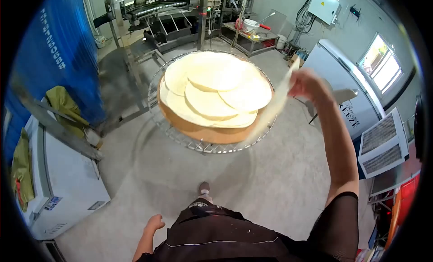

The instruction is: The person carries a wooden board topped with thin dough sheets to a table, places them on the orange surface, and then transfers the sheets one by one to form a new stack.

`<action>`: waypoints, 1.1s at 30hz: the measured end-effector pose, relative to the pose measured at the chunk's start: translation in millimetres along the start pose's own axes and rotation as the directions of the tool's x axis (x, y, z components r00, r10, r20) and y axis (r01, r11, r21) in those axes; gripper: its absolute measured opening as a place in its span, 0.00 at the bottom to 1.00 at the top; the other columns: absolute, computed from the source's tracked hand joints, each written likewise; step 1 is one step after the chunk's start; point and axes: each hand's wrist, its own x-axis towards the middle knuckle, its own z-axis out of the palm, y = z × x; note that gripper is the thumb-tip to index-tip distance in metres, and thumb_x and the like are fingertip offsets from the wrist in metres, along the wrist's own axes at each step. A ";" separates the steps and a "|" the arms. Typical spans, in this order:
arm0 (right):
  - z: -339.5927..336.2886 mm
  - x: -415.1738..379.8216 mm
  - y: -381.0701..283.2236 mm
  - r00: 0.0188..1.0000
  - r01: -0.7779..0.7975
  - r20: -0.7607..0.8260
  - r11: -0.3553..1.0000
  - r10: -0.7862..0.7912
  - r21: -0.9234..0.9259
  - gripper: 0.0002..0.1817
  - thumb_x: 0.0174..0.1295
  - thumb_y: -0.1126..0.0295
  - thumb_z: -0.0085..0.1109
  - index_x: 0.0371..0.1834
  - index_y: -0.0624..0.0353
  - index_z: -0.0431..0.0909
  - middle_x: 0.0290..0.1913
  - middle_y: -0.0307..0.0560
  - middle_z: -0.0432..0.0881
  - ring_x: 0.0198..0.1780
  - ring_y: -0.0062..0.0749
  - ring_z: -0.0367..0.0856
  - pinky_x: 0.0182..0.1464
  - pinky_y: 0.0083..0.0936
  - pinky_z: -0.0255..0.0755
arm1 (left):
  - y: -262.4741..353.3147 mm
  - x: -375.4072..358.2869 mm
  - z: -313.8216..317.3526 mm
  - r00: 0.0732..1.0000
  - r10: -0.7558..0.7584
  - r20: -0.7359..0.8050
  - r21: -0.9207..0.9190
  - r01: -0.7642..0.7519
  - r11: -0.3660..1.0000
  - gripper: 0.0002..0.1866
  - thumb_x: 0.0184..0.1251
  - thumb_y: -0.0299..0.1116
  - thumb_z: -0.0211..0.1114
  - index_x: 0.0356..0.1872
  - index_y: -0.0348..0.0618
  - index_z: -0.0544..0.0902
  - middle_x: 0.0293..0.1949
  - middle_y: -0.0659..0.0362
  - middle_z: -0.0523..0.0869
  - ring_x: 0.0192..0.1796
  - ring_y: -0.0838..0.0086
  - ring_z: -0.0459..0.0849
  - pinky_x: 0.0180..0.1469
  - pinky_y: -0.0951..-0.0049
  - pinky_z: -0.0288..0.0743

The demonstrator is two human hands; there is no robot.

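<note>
My right hand (307,84), raised to the right of the stand, pinches the edge of a thin pale flatbread (276,102). The flatbread hangs nearly edge-on and is smeared by motion. Several round, pale flatbreads (207,99) lie overlapping on a round brown board (185,126). That board rests on a round metal wire rack (212,148), whose bars stick out around it. Low beside my body, away from the rack, my left hand (155,222) hangs with its fingers curled in and nothing visible in them.
A white chest freezer (72,180) stands at the left, below a blue curtain (67,50). Another white freezer (336,72) is at the right, near a white vented unit (383,142). Machinery with a conveyor (155,9) and a low metal table (252,41) stand at the back.
</note>
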 end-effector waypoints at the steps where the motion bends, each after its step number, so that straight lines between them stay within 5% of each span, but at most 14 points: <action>1: -7.2 26.3 -23.4 1.000 0.022 -0.013 0.989 -0.020 0.146 0.08 0.46 0.70 0.52 0.17 0.63 0.70 0.20 0.49 0.75 0.26 0.36 0.79 0.30 0.29 0.77 | 11.9 17.2 -5.7 1.000 0.019 0.004 0.031 -0.019 0.999 0.22 0.39 0.33 0.58 0.41 0.39 0.74 0.39 0.47 0.78 0.44 0.57 0.75 0.46 0.63 0.69; 3: -21.2 63.4 -49.5 0.990 0.113 -0.119 0.927 -0.075 0.357 0.08 0.48 0.70 0.49 0.20 0.64 0.70 0.22 0.48 0.76 0.24 0.35 0.78 0.31 0.30 0.77 | 35.3 47.6 -27.3 0.999 0.045 0.000 0.089 -0.044 0.995 0.22 0.39 0.33 0.58 0.41 0.39 0.74 0.40 0.46 0.77 0.45 0.57 0.75 0.47 0.63 0.69; 7: -50.4 141.1 13.2 0.992 0.115 -0.015 0.867 -0.123 0.485 0.09 0.49 0.68 0.49 0.29 0.62 0.71 0.32 0.47 0.77 0.33 0.35 0.77 0.36 0.32 0.74 | 111.3 76.0 -96.4 0.981 0.083 -0.177 -0.129 -0.107 0.986 0.21 0.41 0.34 0.58 0.41 0.36 0.72 0.37 0.46 0.78 0.41 0.54 0.75 0.43 0.63 0.69; 9: -42.1 174.4 64.2 0.997 -0.065 0.060 0.867 0.040 0.494 0.14 0.48 0.68 0.50 0.37 0.63 0.68 0.35 0.47 0.74 0.34 0.37 0.76 0.40 0.35 0.72 | 138.4 99.6 -116.7 0.973 0.067 -0.222 -0.205 -0.114 0.972 0.21 0.41 0.34 0.58 0.41 0.36 0.72 0.35 0.46 0.78 0.40 0.54 0.76 0.42 0.64 0.70; 12: -23.6 221.6 168.7 0.962 -0.230 0.231 0.894 0.148 0.385 0.15 0.48 0.67 0.52 0.34 0.68 0.68 0.30 0.49 0.75 0.29 0.38 0.77 0.34 0.30 0.73 | 169.5 145.4 -128.8 0.958 0.010 -0.288 -0.293 -0.098 0.951 0.22 0.40 0.35 0.61 0.40 0.36 0.73 0.33 0.49 0.79 0.37 0.60 0.78 0.39 0.67 0.71; 15: 6.3 225.9 255.5 0.761 -0.622 0.454 0.718 0.463 0.311 0.20 0.53 0.58 0.52 0.32 0.70 0.69 0.28 0.48 0.74 0.25 0.35 0.77 0.27 0.24 0.73 | 230.7 173.4 -139.0 0.972 0.003 -0.233 -0.722 -0.175 0.669 0.18 0.44 0.30 0.62 0.39 0.36 0.73 0.32 0.53 0.80 0.35 0.67 0.79 0.35 0.70 0.73; 17: -14.1 217.7 288.5 0.813 -0.534 0.278 0.845 0.511 0.008 0.22 0.54 0.53 0.51 0.32 0.66 0.70 0.30 0.49 0.76 0.25 0.33 0.78 0.27 0.21 0.73 | 307.9 171.8 -154.0 0.995 -0.065 -0.075 -0.954 -0.053 0.294 0.15 0.47 0.26 0.60 0.39 0.36 0.71 0.32 0.53 0.79 0.34 0.67 0.79 0.37 0.70 0.74; 18: -37.2 217.7 323.0 0.876 -0.444 0.241 0.894 0.418 0.062 0.22 0.53 0.52 0.53 0.31 0.65 0.70 0.28 0.47 0.76 0.25 0.32 0.78 0.25 0.21 0.73 | 348.0 170.3 -152.5 0.993 -0.114 -0.015 -0.995 -0.003 0.102 0.14 0.48 0.23 0.58 0.39 0.36 0.71 0.32 0.53 0.79 0.33 0.66 0.79 0.38 0.69 0.75; 21: -131.2 207.4 401.7 0.826 -0.557 0.153 0.745 0.542 0.367 0.13 0.53 0.61 0.51 0.25 0.61 0.71 0.23 0.46 0.76 0.24 0.31 0.78 0.25 0.23 0.73 | 415.2 199.1 -114.1 0.994 0.034 0.105 -0.896 0.109 -0.430 0.15 0.48 0.20 0.56 0.40 0.34 0.69 0.34 0.49 0.76 0.36 0.61 0.77 0.42 0.64 0.74; 24: -214.6 201.4 461.0 0.666 -0.714 -0.033 0.650 0.745 0.260 0.08 0.52 0.66 0.47 0.26 0.59 0.72 0.25 0.45 0.77 0.26 0.31 0.78 0.28 0.23 0.73 | 477.0 233.3 -80.5 0.963 -0.024 0.267 -0.717 0.182 -0.673 0.14 0.44 0.17 0.55 0.36 0.30 0.69 0.40 0.42 0.71 0.47 0.53 0.71 0.52 0.58 0.67; 27: -232.9 216.1 457.8 0.714 -0.665 0.030 0.665 0.699 0.341 0.08 0.52 0.67 0.48 0.28 0.60 0.72 0.27 0.47 0.77 0.26 0.32 0.78 0.27 0.24 0.73 | 525.9 256.0 -74.6 0.976 -0.030 0.215 -0.615 0.111 -0.781 0.10 0.42 0.16 0.53 0.31 0.28 0.69 0.44 0.39 0.67 0.50 0.49 0.67 0.54 0.57 0.64; 29: -225.0 234.8 447.2 0.795 -0.588 0.121 0.705 0.595 0.396 0.09 0.52 0.67 0.49 0.29 0.62 0.70 0.26 0.46 0.76 0.25 0.31 0.77 0.28 0.25 0.74 | 545.6 258.7 -82.7 0.944 -0.099 0.315 -0.714 0.167 -0.680 0.09 0.43 0.21 0.52 0.28 0.28 0.69 0.40 0.39 0.70 0.46 0.49 0.70 0.50 0.51 0.67; 31: -206.4 266.9 461.5 0.879 -0.449 0.101 0.739 0.465 0.503 0.10 0.54 0.65 0.49 0.22 0.59 0.68 0.20 0.43 0.73 0.19 0.26 0.73 0.23 0.21 0.70 | 545.2 262.2 -78.2 0.901 -0.182 0.395 -0.785 0.228 -0.576 0.10 0.42 0.25 0.52 0.26 0.27 0.69 0.37 0.38 0.71 0.41 0.45 0.72 0.44 0.45 0.68; 33: -184.6 297.6 454.7 0.928 -0.293 -0.067 0.827 0.368 0.481 0.14 0.55 0.61 0.49 0.15 0.55 0.65 0.15 0.38 0.68 0.14 0.21 0.66 0.17 0.18 0.63 | 529.9 270.5 -53.3 0.875 -0.152 0.459 -0.724 0.270 -0.635 0.05 0.39 0.24 0.54 0.20 0.34 0.69 0.30 0.41 0.72 0.33 0.47 0.73 0.39 0.44 0.70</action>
